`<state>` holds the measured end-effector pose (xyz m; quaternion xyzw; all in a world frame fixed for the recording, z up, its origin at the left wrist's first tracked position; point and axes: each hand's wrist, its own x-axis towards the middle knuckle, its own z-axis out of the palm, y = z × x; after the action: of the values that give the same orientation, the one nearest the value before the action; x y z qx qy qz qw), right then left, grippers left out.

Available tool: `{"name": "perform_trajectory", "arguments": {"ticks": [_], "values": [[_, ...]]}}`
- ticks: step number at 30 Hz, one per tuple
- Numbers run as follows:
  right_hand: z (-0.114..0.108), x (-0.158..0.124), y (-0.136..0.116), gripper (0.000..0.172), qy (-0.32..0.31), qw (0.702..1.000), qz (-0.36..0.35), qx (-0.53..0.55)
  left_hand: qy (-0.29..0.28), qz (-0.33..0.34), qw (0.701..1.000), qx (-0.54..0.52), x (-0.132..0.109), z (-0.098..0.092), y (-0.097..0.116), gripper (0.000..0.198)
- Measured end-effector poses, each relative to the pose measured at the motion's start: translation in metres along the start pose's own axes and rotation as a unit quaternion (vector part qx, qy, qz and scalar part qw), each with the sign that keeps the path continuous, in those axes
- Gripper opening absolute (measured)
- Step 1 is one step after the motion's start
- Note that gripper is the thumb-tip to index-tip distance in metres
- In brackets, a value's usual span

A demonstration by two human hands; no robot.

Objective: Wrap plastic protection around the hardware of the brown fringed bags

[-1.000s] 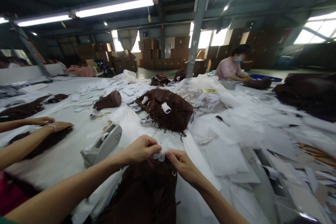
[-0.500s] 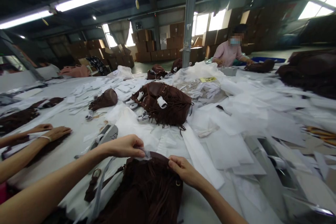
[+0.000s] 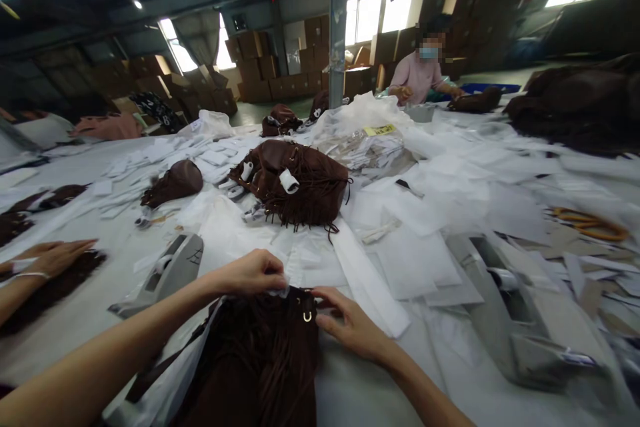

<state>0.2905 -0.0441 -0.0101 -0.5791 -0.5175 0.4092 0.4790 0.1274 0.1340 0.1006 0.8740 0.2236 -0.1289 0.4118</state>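
Note:
A dark brown fringed bag [image 3: 255, 353] with a gold D-ring stands on the table in front of me. My left hand [image 3: 260, 272] is closed at its top edge, pinching a small piece of crumpled translucent wrapping [image 3: 284, 291]. At the bag's upper right corner, my right hand [image 3: 353, 325] touches the edge with the index fingertip; its thumb is apart, beside the D-ring. A strap and white sheeting [image 3: 187, 363] hang along the bag's left side. The bag's lower part runs out of view.
Beyond lies another brown fringed bag [image 3: 305, 180] with white-wrapped hardware. Grey tape dispensers stand left [image 3: 167, 273] and right [image 3: 505, 307]. White sheets [image 3: 415, 267] cover much of the table. A co-worker's hands [image 3: 50, 260] are at far left; a masked person [image 3: 420, 77] sits across.
The view has shifted right and down. The bag has turned, bringing its D-ring to the upper right corner. My right hand's pinch on the rim has loosened, its thumb and index finger now apart.

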Motion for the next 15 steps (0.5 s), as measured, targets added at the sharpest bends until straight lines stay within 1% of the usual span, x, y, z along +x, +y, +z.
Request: {"name": "perform_trajectory", "arguments": {"ticks": [3, 4, 7, 11, 13, 15], "values": [[0.012, 0.003, 0.014, 0.040, 0.027, 0.999, 0.040, -0.018, -0.010, 0.005, 0.999, 0.040, 0.009, 0.002, 0.000, 0.027], [0.016, 0.005, 0.017, 0.039, 0.039, 0.998, 0.043, -0.023, -0.012, 0.005, 0.998, 0.059, 0.012, 0.003, 0.000, 0.026], [0.027, 0.013, 0.023, 0.027, 0.066, 0.997, 0.010, -0.029, -0.007, -0.006, 0.991, 0.130, 0.018, 0.004, 0.003, 0.021], [0.030, 0.017, 0.025, 0.021, 0.096, 0.994, -0.013, -0.059, 0.039, -0.022, 0.973, 0.226, 0.026, 0.004, 0.003, 0.016], [0.030, 0.016, 0.024, 0.020, 0.095, 0.993, -0.018, -0.062, 0.024, -0.013, 0.975, 0.218, 0.030, 0.006, 0.002, 0.017], [0.029, 0.015, 0.023, 0.019, 0.087, 0.994, -0.028, -0.058, -0.007, 0.004, 0.982, 0.187, 0.034, 0.009, 0.003, 0.019]]}}
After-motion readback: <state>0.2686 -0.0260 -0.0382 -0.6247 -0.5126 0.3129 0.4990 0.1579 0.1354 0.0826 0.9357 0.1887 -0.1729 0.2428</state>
